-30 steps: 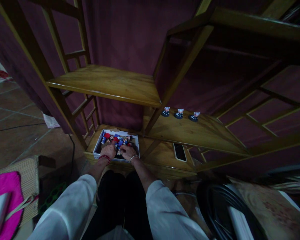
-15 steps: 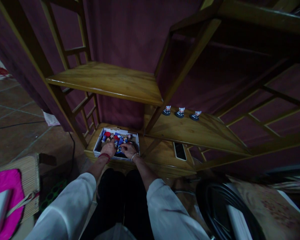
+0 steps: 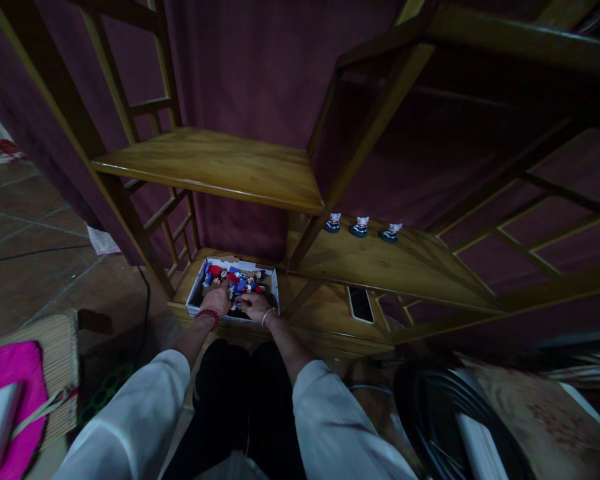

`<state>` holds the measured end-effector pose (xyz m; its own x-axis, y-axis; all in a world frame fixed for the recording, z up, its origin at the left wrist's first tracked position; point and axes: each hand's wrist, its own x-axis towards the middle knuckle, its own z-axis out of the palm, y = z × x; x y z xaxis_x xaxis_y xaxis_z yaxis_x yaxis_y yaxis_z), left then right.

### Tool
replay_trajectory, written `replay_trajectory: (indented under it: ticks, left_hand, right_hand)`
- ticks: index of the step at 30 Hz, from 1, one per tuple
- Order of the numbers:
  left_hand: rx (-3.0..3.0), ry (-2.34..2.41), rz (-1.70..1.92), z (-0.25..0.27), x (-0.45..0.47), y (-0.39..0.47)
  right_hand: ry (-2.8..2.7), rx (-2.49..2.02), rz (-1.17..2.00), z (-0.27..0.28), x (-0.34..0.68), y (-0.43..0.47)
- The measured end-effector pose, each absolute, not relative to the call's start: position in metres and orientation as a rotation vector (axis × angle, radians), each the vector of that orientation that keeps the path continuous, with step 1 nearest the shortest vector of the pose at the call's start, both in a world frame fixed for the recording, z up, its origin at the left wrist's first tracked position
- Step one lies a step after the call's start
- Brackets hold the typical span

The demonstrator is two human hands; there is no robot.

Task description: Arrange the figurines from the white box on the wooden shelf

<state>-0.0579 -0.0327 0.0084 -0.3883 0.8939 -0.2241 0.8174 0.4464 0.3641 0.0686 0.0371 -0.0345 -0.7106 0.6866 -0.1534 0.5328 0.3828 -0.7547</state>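
- Both hands are down inside a shallow white box (image 3: 271, 279), which sits on the lower shelf (image 3: 300, 293) of a wooden rack; the step in hand looks like handling the small figures (image 3: 243, 283) in it.
- These figures, mostly blue and red, lie heaped and overlapping, chiefly toward the back and middle of the box.
- The left hand (image 3: 217, 301) reaches over the box's front edge, knuckles bent, its fingertips among the figures at the left; whether they grip one cannot be told.
- The right hand (image 3: 256, 307) comes in from the front right, its fingers curled inward toward the left hand, close to a small light-and-blue piece; whether it pinches that piece or only touches it is too small to tell.
- From this position, lifting a figure would call for a secure pinch on one alone, drawn up without dragging its neighbours; the other hand could hold the rest back.
- On a higher shelf to the right (image 3: 410, 267), three figures on dark bases (image 3: 361, 228) stand upright in a row, apart from one another.
- A phone (image 3: 361, 305) lies to the right of the box, well apart from both hands.
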Motion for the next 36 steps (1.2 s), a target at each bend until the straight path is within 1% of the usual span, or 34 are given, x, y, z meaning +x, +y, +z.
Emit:
replay_trajectory:
  ticks: [4,9,12,16,20,26,32,36]
  left_hand:
    - [1.394,2.354,0.326,0.007,-0.059,-0.032]
    - [1.353,2.402,0.487,0.003,-0.062,-0.028]
    - [1.36,2.391,0.52,0.001,-0.063,-0.027]
    - [1.388,2.372,0.58,-0.001,-0.064,-0.028]
    - [1.395,2.389,0.631,0.0,-0.063,-0.03]
    - [1.401,2.383,0.654,-0.001,-0.061,-0.031]
    - [1.452,2.372,0.72,-0.008,-0.063,-0.029]
    - [1.468,2.367,0.693,-0.009,-0.064,-0.028]
  right_hand:
    - [-2.309,-1.098,1.498,-0.038,0.068,0.038]
    - [-2.2,-1.057,1.54,-0.03,0.066,0.038]
    - [-2.271,-1.043,1.474,-0.025,0.066,0.038]
    - [-2.466,-0.96,1.246,-0.019,0.07,0.039]
    - [-2.56,-0.834,1.127,-0.019,0.072,0.037]
    - [-2.552,-0.775,1.052,-0.022,0.07,0.032]
    - [-2.538,-0.873,1.028,-0.019,0.071,0.032]
    - [-2.498,-0.945,1.008,-0.018,0.07,0.033]
